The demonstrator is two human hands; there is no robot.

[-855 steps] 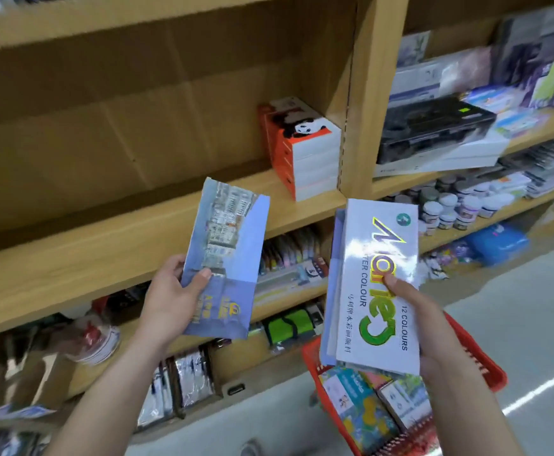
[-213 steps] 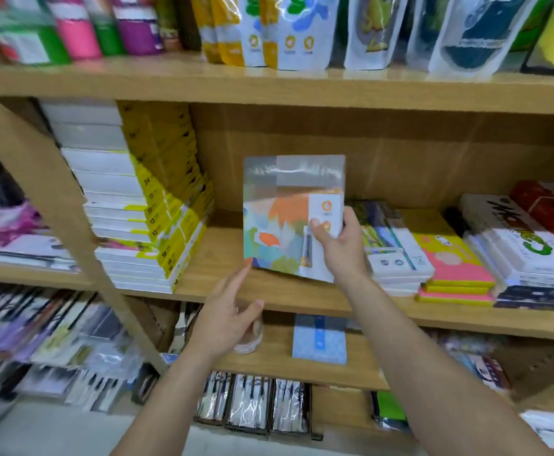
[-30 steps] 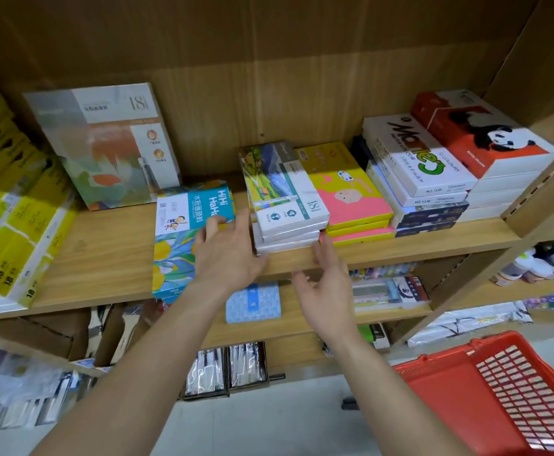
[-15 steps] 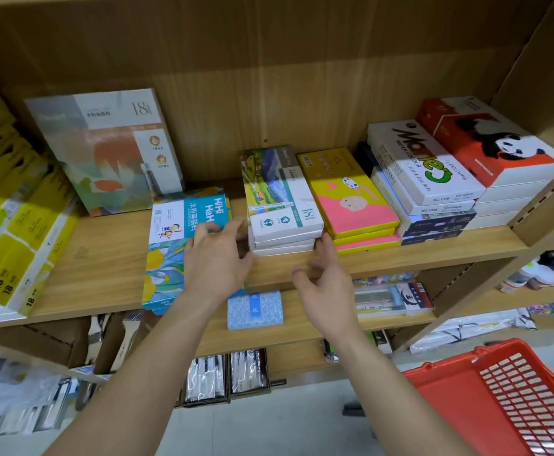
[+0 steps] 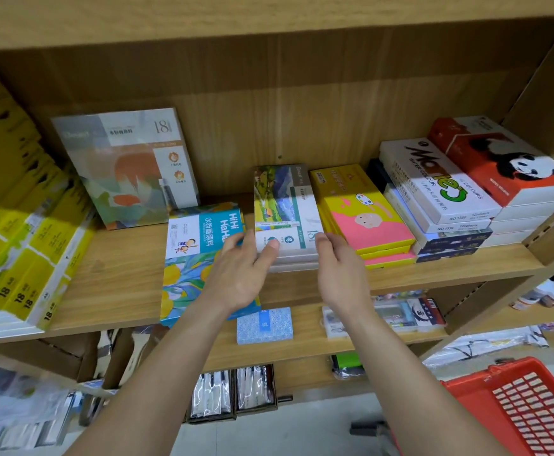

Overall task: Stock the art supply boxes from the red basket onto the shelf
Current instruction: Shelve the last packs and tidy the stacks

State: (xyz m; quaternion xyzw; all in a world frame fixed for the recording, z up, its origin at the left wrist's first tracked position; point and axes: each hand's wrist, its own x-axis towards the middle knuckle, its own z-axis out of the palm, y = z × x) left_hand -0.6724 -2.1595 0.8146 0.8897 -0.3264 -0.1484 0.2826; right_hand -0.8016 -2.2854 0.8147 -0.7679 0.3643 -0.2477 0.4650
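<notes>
A stack of landscape-print paint boxes [image 5: 285,205] lies flat on the wooden shelf [image 5: 114,284]. My left hand [image 5: 239,274] rests at its front left corner, thumb on the top box, fingers spread over the teal HiHi HaHa box [image 5: 196,245] beside it. At the stack's front right corner, my right hand [image 5: 338,268] touches with its fingertips. Neither hand lifts anything. The red basket [image 5: 516,406] sits at the bottom right; the part in view holds nothing.
A large box marked 18 [image 5: 127,166] leans upright against the shelf back. Right of the stack lie yellow-pink boxes [image 5: 364,212], white water colour boxes [image 5: 433,182] and panda boxes [image 5: 506,166]. Yellow boxes [image 5: 22,258] pile up at the left. A small blue box [image 5: 264,325] lies on the shelf below.
Both hands have moved up from the shelf's front edge onto the landscape stack. My left hand slid right, off the teal box.
</notes>
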